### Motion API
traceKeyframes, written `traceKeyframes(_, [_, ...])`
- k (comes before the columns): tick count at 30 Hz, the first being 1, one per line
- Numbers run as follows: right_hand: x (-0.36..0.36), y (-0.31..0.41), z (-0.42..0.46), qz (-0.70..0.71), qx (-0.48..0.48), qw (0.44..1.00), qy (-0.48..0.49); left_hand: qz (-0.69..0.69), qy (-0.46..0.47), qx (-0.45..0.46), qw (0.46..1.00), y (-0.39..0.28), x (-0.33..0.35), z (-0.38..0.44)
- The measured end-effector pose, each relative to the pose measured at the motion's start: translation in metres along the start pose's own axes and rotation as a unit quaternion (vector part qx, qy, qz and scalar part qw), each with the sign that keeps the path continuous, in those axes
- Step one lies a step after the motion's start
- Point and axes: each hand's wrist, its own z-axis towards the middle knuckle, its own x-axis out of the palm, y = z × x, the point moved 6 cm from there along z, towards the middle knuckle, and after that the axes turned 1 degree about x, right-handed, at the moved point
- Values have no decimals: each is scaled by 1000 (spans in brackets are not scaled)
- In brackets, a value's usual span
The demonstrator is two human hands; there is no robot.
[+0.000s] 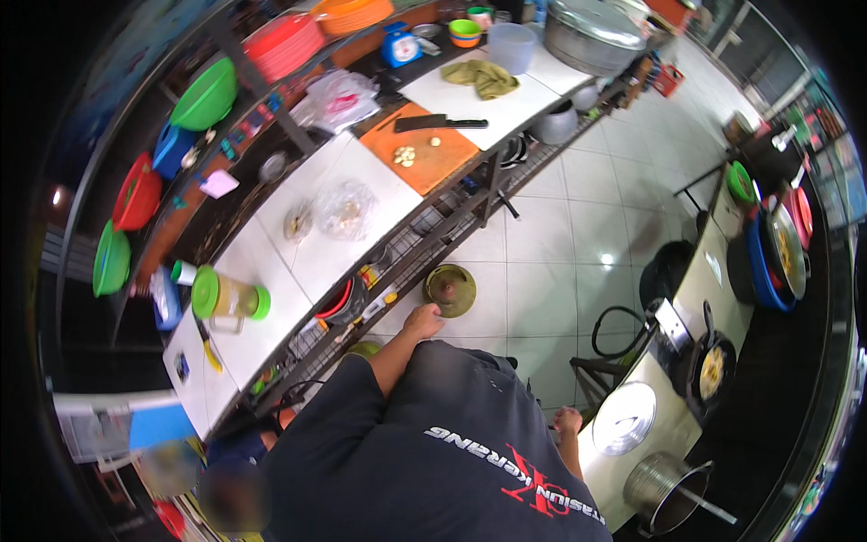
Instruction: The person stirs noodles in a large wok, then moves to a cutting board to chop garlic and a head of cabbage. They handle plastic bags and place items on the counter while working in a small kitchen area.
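Observation:
My left hand (425, 321) is at the near rim of a green gas cylinder (450, 291) standing on the floor; its fingers are bent, and whether they grip the rim is unclear. At my right side, my right hand (567, 420) hangs near a round metal lid (624, 418) on the stove counter, its fingers curled and nothing visible in them. On the counter ahead, a cleaver (421, 122) lies across an orange cutting board (443, 157) with peeled garlic cloves (404, 156). Nearer are a plastic bag of food (347, 209) and a green-lidded pitcher (230, 298).
A tiled counter (267, 251) with a lower rack runs along the left. On the right, a frying pan (711, 372) holds food, beside a metal pot (660, 488). A black hose (613, 325) loops near the stove. Blurred people are at lower left.

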Motion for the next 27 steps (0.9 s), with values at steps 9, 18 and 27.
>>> traceKeyframes(9, [-2, 136, 82, -147, -89, 985, 19, -185, -414, -50, 890, 31, -127, -35])
traceKeyframes(18, [174, 171, 6, -437, -382, 799, 156, -168, -521, -160, 821, 18, -250, -21])
traceKeyframes(27, [355, 326, -122, -406, -444, 775, 195, -117, -586, 83, 797, 37, -369, 18])
